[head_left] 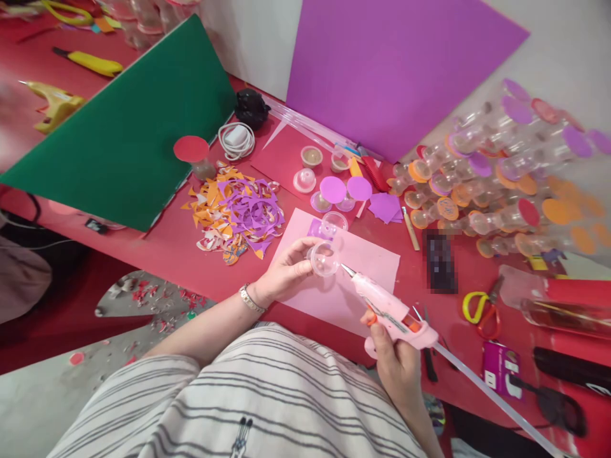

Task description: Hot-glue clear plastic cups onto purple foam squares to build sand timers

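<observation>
Left hand (296, 268), watch at wrist: fingers pinching a clear plastic cup (325, 259) over the pink sheet (334, 280). Right hand (394, 353): fingers wrapped round the grip of a pink glue gun (389, 308), glue stick (496, 397) trailing from its rear, metal nozzle pointed at the cup, just beside its rim; contact cannot be told. Beyond the cup, purple discs (333, 189) on small cups. To the left, a heap of orange and purple paper scraps (243, 213). To the right, scissors (482, 312) with yellow and orange handles.
</observation>
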Tool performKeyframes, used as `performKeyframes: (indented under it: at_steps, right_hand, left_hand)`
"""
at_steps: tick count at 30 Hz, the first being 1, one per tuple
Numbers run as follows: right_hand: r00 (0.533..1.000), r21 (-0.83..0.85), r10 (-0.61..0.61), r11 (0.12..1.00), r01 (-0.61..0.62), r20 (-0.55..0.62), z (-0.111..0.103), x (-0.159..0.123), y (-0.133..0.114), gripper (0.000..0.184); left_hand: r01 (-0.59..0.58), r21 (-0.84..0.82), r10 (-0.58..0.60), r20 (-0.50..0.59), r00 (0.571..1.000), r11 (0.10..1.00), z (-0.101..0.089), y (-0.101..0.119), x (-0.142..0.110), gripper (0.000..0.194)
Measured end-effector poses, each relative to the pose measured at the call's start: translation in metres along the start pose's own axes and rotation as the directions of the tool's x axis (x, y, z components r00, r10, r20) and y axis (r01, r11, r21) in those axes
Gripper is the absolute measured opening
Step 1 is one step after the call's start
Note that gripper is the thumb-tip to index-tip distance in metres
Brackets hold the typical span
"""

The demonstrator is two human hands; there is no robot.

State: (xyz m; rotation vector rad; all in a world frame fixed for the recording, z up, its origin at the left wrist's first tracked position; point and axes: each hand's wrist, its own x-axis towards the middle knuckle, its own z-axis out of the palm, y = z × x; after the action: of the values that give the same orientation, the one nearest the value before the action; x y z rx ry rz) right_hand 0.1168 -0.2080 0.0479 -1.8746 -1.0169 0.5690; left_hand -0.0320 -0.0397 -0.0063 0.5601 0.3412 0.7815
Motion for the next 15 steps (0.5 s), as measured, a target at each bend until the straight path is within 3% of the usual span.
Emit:
performKeyframes:
  at_steps: [15]
  right_hand:
    - [0.998,-0.014,-0.047,0.999,0.048,0.046,-0.0013,-0.0029,0.0022,0.037]
  left_hand:
    - [0.014,-0.027,-0.013,0.017,1.0,1.0,-0.0025,-0.0017,0.0009,0.042]
